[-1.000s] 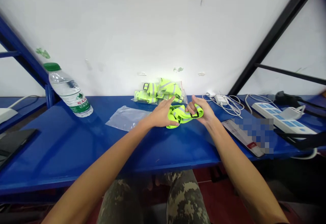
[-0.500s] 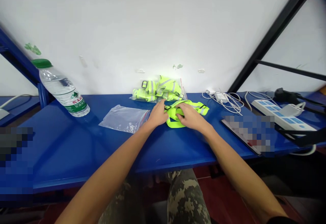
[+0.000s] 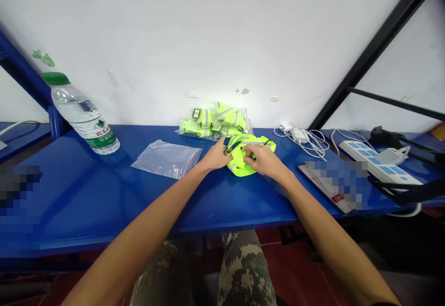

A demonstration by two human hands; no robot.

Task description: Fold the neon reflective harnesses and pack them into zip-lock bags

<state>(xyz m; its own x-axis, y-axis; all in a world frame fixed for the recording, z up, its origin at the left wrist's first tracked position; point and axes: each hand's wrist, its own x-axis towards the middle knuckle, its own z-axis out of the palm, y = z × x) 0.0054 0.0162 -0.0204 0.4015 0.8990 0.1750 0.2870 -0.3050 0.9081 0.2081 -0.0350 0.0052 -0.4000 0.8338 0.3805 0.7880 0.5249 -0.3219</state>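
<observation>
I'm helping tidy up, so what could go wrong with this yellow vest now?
The reflective yellow vest looks only loosely bunched between the left hand and right hand, so it might spring open if released. It also sits very close to the bagged vests, which could get nudged. The thin clear zip bag might slide if a hand brushes it.

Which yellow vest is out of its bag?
The bunched neon-yellow reflective vest held by the left hand and right hand; the other neon-yellow vests lie packed inside a clear plastic zip bag behind it.
</observation>
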